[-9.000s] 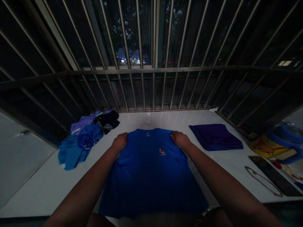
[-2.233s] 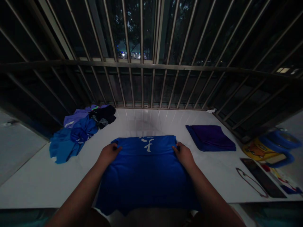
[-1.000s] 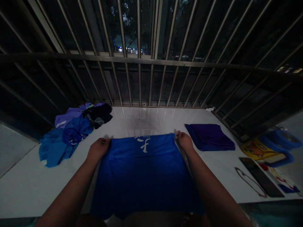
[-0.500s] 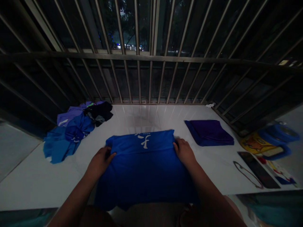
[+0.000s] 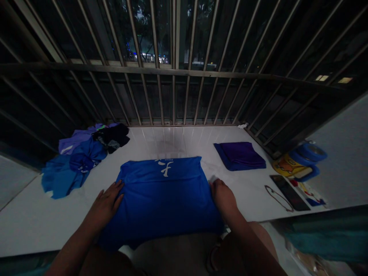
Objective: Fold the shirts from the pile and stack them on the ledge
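Note:
A blue T-shirt point(image 5: 169, 199) with white lettering lies partly folded in front of me, its far end turned over and its near end hanging past the edge. My left hand point(image 5: 107, 205) rests on the shirt's left side, fingers stretched out and lying flat. At the right side, my right hand point(image 5: 224, 195) has its fingers curled, with the thumb and fingertips against the cloth edge. The exact grip there is partly hidden.
A heap of crumpled clothes point(image 5: 80, 157) lies to the left on the white ledge point(image 5: 184, 142). Folded purple and blue cloth point(image 5: 240, 155) lies right. Farther right are a dark phone-like slab point(image 5: 290, 193), a cord loop point(image 5: 278, 198) and a blue-and-yellow item point(image 5: 299, 163). Metal bars point(image 5: 172, 71) stand behind.
My left hand has loosened from the fold and slid down the shirt's left side, fingers now flat. My right hand has moved lower along the right edge. The view has swung slightly right.

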A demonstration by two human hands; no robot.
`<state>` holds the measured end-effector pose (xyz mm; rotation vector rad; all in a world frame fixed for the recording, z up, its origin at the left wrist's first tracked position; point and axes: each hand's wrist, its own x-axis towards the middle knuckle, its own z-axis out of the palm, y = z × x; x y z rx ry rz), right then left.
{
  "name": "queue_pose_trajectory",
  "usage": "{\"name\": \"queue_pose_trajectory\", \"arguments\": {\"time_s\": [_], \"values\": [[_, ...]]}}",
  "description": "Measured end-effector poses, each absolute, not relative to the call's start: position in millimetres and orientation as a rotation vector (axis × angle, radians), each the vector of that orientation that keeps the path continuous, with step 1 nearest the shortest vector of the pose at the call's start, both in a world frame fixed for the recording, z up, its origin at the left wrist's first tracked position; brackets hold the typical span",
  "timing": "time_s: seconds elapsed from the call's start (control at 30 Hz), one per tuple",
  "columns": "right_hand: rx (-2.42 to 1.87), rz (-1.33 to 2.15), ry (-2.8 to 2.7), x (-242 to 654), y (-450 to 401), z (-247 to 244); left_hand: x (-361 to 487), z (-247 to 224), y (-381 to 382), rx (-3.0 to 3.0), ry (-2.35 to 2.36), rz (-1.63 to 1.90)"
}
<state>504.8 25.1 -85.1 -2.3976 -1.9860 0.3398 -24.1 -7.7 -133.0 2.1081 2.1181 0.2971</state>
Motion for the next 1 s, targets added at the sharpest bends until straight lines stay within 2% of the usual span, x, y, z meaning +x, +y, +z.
{"name": "queue_pose_trajectory", "arguments": {"time_s": [0.13, 0.27, 0.37, 0.47, 0.57, 0.7, 1.0], "values": [[-2.316, 0.283, -1.964, 481, 34, -80, 17, -85, 35, 2.141, 2.195, 0.261], [-2.293, 0.262, -1.908, 463, 44, -85, 157, -44, 100, 2.236, 1.849, 0.490], [-2.288, 0.218, -1.867, 461, 44, -91, 272, -43, 147, 2.250, 1.668, 0.508], [-2.261, 0.176, -1.848, 462, 41, -95, 337, -62, 180, 2.206, 1.644, 0.506], [-2.227, 0.164, -1.826, 463, 39, -97, 343, -86, 195, 2.132, 1.590, 0.580], [-2.252, 0.192, -1.741, 462, 40, -98, 310, -107, 199, 2.005, 1.519, 0.791], [-2.147, 0.428, -1.576, 471, 60, -94, 299, -122, 198, 1.792, 1.392, 1.043]]}}
